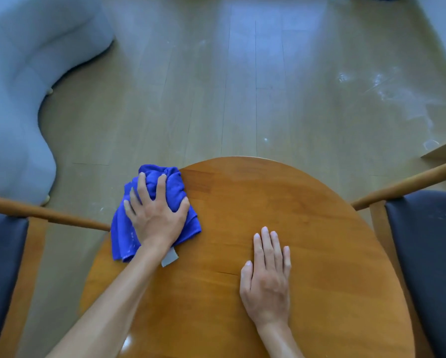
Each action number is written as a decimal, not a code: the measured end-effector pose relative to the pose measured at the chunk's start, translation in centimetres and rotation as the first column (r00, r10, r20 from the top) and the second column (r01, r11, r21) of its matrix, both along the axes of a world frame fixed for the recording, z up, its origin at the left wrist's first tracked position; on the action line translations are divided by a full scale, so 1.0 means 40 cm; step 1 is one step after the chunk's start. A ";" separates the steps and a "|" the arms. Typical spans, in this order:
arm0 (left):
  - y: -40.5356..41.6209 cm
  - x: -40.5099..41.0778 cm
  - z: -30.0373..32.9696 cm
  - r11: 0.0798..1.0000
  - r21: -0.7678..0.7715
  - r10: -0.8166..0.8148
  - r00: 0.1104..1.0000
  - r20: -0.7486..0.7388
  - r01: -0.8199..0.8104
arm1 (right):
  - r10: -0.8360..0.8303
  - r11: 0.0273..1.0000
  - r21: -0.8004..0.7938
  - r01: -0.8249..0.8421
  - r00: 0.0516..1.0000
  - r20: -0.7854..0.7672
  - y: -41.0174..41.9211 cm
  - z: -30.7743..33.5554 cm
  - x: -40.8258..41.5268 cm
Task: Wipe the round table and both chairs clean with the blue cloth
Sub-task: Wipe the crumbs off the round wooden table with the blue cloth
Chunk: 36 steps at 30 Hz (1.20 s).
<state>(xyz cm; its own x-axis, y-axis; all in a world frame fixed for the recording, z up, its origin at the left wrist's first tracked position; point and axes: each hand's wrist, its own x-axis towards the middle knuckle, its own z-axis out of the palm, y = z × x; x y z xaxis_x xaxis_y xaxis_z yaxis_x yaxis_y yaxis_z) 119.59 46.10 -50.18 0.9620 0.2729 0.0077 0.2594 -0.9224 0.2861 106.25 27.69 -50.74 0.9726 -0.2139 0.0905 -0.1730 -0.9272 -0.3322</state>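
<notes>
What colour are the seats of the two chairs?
Dark navy, almost black, on both the left seat and the right seat; the head view shows it.

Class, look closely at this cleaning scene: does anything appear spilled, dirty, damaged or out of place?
Yes. White dusty smears mark the wooden floor at upper right, and pale specks dot the right chair's dark seat. A thin dark crack line shows on the round table.
</notes>
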 end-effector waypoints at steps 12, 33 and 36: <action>-0.643 0.070 -0.029 0.588 0.002 -0.808 0.587 -0.053 0.809 | 0.028 1.000 -0.014 -0.025 0.964 0.266 -0.051 -0.021 0.006; 0.068 -0.599 0.014 0.978 -0.016 -0.208 0.976 -0.058 0.208 | 0.144 0.986 0.101 -0.135 0.985 -0.091 -0.086 0.020 -0.047; -0.068 -0.670 0.006 0.956 0.005 -0.293 0.955 -0.051 0.294 | 0.019 0.999 -0.027 -0.021 0.997 -0.076 -0.152 0.030 -0.119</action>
